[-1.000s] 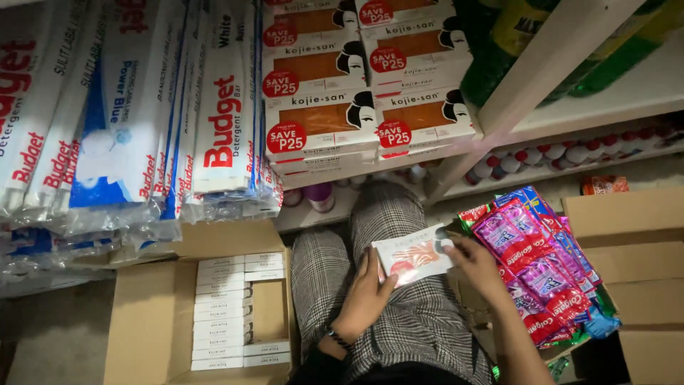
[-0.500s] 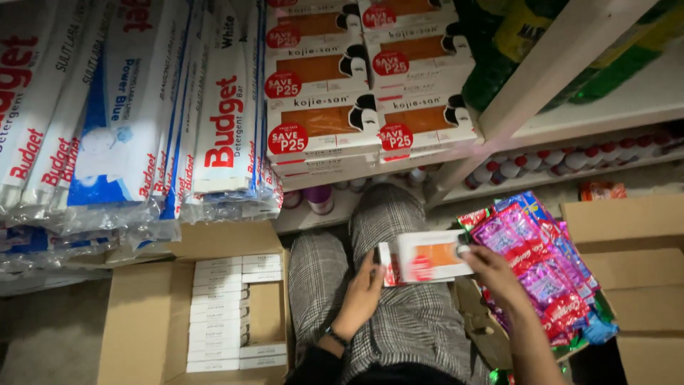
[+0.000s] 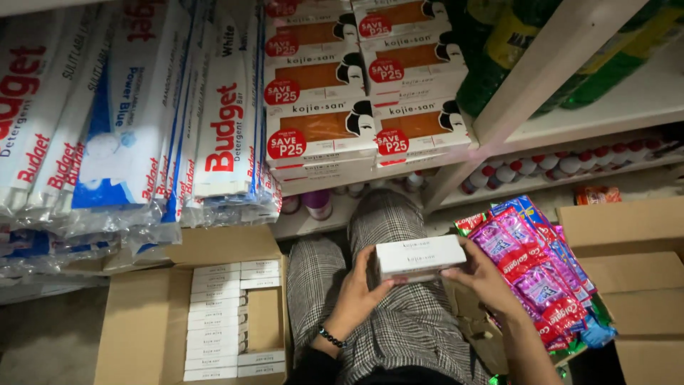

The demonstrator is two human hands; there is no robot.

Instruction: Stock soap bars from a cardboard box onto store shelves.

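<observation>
I hold a small white soap box (image 3: 420,258) level over my checkered-trousered lap, its plain white side facing up. My left hand (image 3: 358,294), with a dark bead bracelet at the wrist, grips the box's left end from below. My right hand (image 3: 484,278) clasps its right end. Below left stands an open cardboard carton (image 3: 142,321) with several matching white boxes (image 3: 214,321) stacked in a column and a gap beside them. On the shelf above, stacked white-and-orange soap boxes (image 3: 356,93) with red round stickers face outward.
Bundles of blue-and-white detergent bars (image 3: 128,128) in clear wrap hang over the shelf at left. Pink and blue toothpaste sachet packs (image 3: 534,278) fill a carton at right. More cardboard boxes (image 3: 634,235) sit far right. Green bottles (image 3: 499,50) stand on the white upper shelf.
The soap box was turned in my hands from its printed red-and-white face to its plain white side, and it rose slightly toward the shelf. Both hands kept hold of it.
</observation>
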